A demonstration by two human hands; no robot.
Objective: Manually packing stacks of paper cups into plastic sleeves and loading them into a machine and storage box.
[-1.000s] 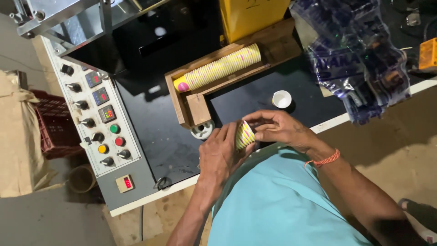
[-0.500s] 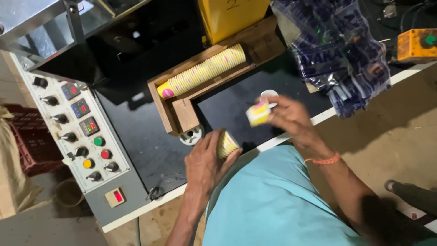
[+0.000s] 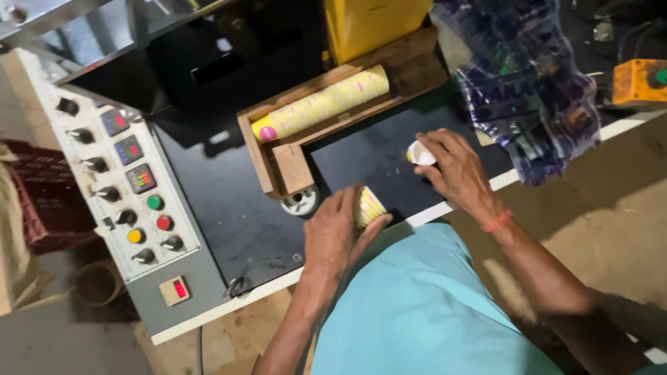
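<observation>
My left hand (image 3: 337,232) grips a short stack of yellow patterned paper cups (image 3: 368,205) near the front edge of the black worktop (image 3: 229,208). Further right, my right hand (image 3: 451,167) closes on a single paper cup (image 3: 418,154) resting on the worktop, its white inside showing. A long stack of the same yellow cups (image 3: 323,104) lies on its side in a wooden trough (image 3: 278,163) behind both hands.
A grey control panel (image 3: 132,201) with knobs, coloured buttons and red displays sits at the left. A yellow machine housing (image 3: 372,24) stands at the back, a crumpled printed plastic bag (image 3: 528,97) at the right, an orange box (image 3: 639,80) far right.
My right hand has carried one cup away from the stack and down onto the worktop to the right. My left hand keeps the remaining stack close to my body.
</observation>
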